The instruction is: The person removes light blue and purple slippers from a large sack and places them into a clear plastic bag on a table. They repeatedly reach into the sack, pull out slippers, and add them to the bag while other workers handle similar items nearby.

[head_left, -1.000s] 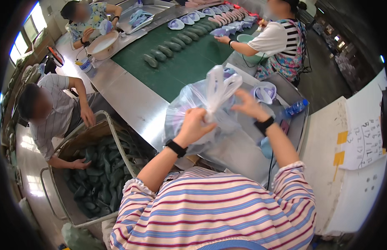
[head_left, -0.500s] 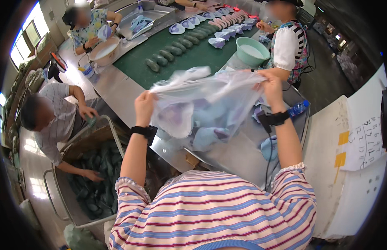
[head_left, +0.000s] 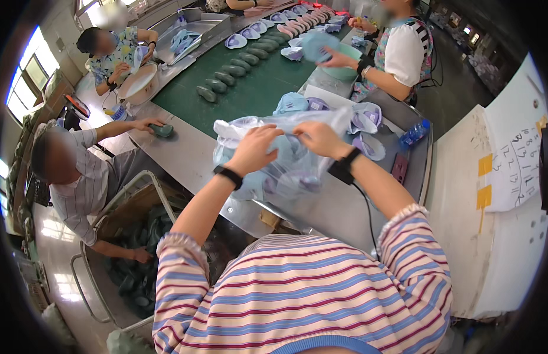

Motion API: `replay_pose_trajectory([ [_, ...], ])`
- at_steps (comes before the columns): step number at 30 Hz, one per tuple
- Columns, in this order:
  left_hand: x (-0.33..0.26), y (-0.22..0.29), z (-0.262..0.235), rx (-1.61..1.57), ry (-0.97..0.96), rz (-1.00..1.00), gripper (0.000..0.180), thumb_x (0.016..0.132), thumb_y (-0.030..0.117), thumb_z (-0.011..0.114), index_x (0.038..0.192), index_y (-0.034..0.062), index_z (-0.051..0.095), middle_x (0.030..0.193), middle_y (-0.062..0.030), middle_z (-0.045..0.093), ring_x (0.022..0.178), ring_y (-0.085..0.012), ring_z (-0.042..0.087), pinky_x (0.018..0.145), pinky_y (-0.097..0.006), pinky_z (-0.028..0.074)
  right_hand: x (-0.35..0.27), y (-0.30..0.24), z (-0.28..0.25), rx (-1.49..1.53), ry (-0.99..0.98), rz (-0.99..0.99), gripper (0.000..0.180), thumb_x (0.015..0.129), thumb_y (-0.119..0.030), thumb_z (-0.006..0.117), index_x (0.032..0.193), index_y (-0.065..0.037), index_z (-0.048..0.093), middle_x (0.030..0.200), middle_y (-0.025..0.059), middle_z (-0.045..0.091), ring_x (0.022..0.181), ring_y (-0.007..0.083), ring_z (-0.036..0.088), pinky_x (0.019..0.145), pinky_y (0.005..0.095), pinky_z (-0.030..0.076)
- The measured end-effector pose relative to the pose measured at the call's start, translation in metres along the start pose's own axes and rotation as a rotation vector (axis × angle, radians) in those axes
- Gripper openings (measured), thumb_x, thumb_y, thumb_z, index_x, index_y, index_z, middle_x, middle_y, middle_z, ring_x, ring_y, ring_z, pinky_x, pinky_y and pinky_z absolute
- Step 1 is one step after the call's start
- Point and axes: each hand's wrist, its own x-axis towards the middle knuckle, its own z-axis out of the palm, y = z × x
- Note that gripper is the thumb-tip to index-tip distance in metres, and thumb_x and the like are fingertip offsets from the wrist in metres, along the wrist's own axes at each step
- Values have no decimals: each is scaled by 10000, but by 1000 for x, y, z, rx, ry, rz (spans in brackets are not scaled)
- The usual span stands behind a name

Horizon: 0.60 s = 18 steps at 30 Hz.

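A clear plastic bag (head_left: pixel 227 128) filled with light-blue and purple shoe uppers (head_left: pixel 256 184) sits on the metal end of the table in front of me. My left hand (head_left: pixel 257 148) bends over the bag's top on the left, fingers curled on the film. From the right, my right hand (head_left: pixel 319 140) pinches the film near the mouth, its fingertips pointing toward the left hand. The hands are a short way apart, with bunched plastic between and beneath them. Just beyond the bag lie a loose blue upper (head_left: pixel 291 102) and a purple-lined upper (head_left: pixel 366 118).
Dark green shoe lasts (head_left: pixel 225 78) line the green conveyor belt (head_left: pixel 185 88). A blue-capped bottle (head_left: pixel 414 134) stands on the right. At left, a co-worker (head_left: pixel 79 171) reaches into a metal cart (head_left: pixel 112 277) of lasts; another co-worker (head_left: pixel 398 59) at right holds a blue upper.
My hands have come down and closer together, lowering the bag, which was stretched wide. The left co-worker has set a last on the table edge; the right one has lifted a blue upper.
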Motion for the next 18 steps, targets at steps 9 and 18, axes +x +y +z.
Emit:
replay_pose_trajectory([
  [9,-45,-58,32,382,-815,-780,209,723,239,614,831,65,655,1104,-136,592,1074,-253,545,896,-386,412,-12,55,37,-493,-453,434,328,762,-265,628,1053,-126,571,1023,143,610,910,331,600,733,424,482],
  [18,-110,42,-26,137,-836,-135,335,690,220,608,983,62,570,867,-119,640,886,-271,606,838,-404,439,-59,-62,-14,-123,-832,-240,294,742,-302,617,931,-77,601,928,105,619,876,316,586,720,423,469],
])
